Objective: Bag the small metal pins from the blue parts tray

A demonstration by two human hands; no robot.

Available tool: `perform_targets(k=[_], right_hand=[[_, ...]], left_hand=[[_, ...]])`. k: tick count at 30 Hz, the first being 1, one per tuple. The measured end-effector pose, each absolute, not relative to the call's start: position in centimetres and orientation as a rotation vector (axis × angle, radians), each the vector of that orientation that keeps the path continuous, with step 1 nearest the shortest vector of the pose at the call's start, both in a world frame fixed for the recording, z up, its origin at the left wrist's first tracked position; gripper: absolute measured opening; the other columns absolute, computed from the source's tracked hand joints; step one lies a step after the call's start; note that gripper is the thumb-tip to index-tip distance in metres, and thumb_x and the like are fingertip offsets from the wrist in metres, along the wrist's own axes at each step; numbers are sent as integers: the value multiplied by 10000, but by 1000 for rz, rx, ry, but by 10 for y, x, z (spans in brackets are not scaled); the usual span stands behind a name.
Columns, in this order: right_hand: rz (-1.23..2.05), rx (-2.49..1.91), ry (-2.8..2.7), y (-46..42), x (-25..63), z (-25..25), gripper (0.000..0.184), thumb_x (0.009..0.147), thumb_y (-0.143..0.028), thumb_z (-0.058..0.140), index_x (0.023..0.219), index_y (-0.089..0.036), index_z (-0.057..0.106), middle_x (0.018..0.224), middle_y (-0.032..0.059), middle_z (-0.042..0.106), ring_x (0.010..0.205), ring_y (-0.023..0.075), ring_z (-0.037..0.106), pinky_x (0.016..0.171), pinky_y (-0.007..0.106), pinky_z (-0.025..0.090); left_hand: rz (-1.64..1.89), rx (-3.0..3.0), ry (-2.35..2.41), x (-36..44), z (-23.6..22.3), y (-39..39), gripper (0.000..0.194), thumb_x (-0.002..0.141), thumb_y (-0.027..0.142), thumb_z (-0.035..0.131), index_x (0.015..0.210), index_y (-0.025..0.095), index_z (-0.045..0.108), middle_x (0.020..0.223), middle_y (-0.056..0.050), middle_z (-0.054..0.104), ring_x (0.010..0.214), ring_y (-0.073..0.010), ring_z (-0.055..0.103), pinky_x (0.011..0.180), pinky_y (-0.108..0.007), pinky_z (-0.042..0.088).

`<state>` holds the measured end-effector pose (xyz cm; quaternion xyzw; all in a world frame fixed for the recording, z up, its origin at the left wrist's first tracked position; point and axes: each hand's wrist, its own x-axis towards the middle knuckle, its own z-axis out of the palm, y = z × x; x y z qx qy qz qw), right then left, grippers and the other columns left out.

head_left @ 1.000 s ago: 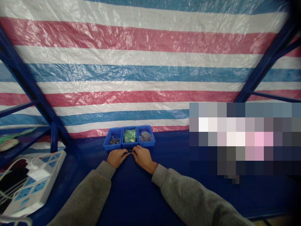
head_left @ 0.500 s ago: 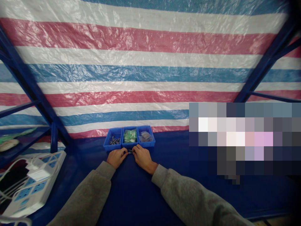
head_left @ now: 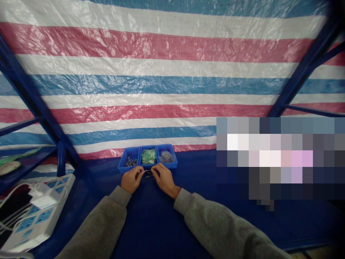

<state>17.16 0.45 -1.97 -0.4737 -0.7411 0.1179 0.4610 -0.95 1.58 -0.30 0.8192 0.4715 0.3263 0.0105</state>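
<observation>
My left hand and my right hand face each other just in front of the blue bins, both with fingers pinched. A small thin pale rod-like piece spans the gap between the fingertips, gripped at both ends; its exact kind is too small to make out. Below it, small dark slender pieces lie on the blue tabletop. Behind my left hand is a blue bin of small black and silver slender parts.
The middle blue bin holds green-tinted plastic bags; the right blue bin holds clear and brownish bags. A white power strip with plugs and cables is at left. Blue frame posts flank a striped tarp. A blurred-out patch covers the right.
Both hands have shifted slightly away from me, toward the bins. The thin piece between the fingertips is raised a little, and the dark pieces beneath show more clearly.
</observation>
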Motion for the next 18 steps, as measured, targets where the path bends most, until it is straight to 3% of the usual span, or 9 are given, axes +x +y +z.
perform_targets(k=[8, 18], right_hand=[[506, -1045, -1548, -3, 161, -18, 198, 873, -303, 461, 828, -172, 603, 746, 8, 597, 649, 125, 527, 617, 227, 400], [592, -1035, -1499, -1, 161, -21, 228, 873, -334, 445, 823, -168, 593, 741, 12, 599, 653, 129, 529, 620, 230, 417]], left_hand=[[1151, 2514, 1389, -10, 3, 10, 190, 868, 330, 433, 851, 180, 546, 726, -14, 578, 599, -120, 524, 601, -228, 414], [1216, 2459, 1362, -8, 5, 9, 206, 857, 355, 457, 810, 177, 548, 729, -17, 585, 589, -109, 526, 587, -221, 422]])
